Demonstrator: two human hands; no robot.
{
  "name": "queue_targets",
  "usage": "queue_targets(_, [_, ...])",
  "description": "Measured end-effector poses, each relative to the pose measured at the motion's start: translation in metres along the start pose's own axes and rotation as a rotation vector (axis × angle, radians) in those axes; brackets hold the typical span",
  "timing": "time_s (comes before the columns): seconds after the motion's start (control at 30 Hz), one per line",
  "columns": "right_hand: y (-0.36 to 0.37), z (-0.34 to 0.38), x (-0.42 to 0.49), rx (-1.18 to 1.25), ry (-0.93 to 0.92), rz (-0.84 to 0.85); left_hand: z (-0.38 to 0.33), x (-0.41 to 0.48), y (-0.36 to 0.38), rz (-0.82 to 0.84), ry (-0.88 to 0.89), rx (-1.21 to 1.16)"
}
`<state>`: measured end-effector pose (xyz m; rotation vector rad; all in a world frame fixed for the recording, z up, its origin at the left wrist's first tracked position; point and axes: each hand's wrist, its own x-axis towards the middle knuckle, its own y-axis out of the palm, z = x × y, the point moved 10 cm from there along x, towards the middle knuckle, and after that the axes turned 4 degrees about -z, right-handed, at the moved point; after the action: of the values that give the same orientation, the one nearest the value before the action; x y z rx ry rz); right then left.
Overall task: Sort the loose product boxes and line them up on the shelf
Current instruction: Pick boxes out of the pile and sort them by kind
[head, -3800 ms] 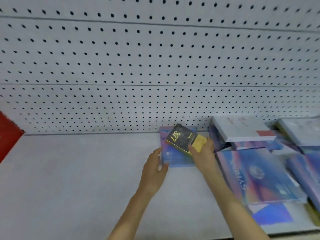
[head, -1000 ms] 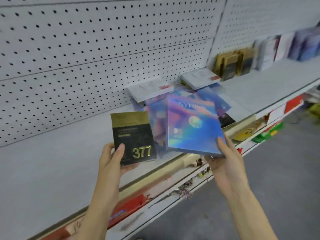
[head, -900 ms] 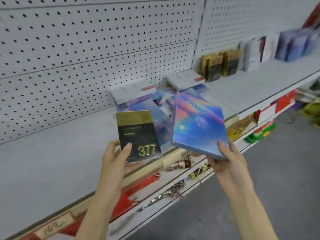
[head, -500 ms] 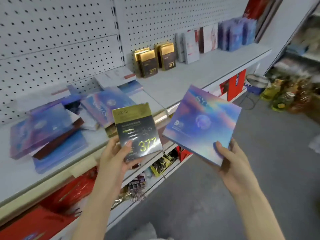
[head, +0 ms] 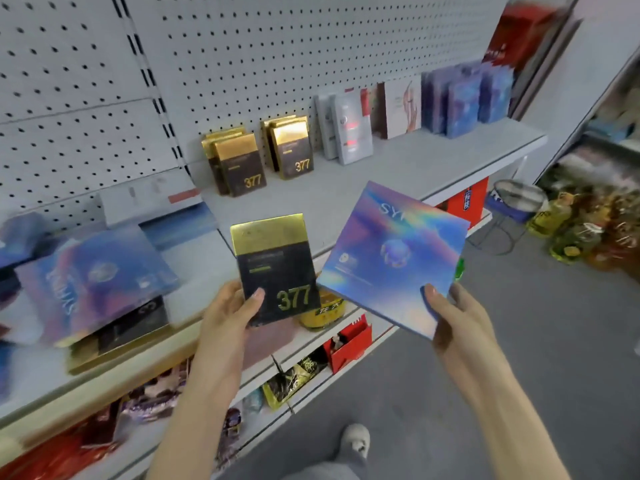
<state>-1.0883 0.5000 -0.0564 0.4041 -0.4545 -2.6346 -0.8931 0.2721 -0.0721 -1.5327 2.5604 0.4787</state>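
Straight beyond the black box (head: 277,268) gripped by the left hand (head: 232,313), its row (head: 242,164) lines the shelf's (head: 398,164) back, while the right hand (head: 457,317) grips a blue box (head: 394,258).

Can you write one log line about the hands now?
left hand: holds black-and-gold cardboard 377 box | right hand: holds shiny blue square cardboard box | white metal shelf: neither placed yet

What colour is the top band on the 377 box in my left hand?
Shiny gold band on the 377 box, black below; seen in the head view.
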Motion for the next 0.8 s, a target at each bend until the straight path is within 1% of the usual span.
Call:
queue_targets(0.07, [-0.001,0.011,0.038,-0.032,0.014,0.037,0.001,0.021,0.019,-0.042,-0.005,-0.022])
queue_targets(0.2, [-0.008,0.022,0.102,-0.174,0.050,0.107,0.011,0.050,0.051,-0.116,-0.028,-0.054])
queue_targets(0.27, [-0.013,0.020,0.128,-0.213,0.065,0.114,0.016,0.059,0.061,-0.157,-0.042,-0.032])
queue_targets(0.37, [-0.016,0.010,0.160,-0.203,0.130,0.128,0.014,0.065,0.068,-0.213,-0.058,0.028])
queue_targets(0.47, [0.000,0.008,0.191,-0.222,0.168,0.211,-0.004,0.074,0.070,-0.268,0.003,0.088])
queue_targets(0.63, [0.038,0.025,0.234,-0.300,0.140,0.361,-0.027,0.088,0.065,-0.358,0.065,0.134])
queue_targets(0.8, [0.073,0.037,0.269,-0.380,0.125,0.505,-0.035,0.101,0.060,-0.493,0.110,0.167])
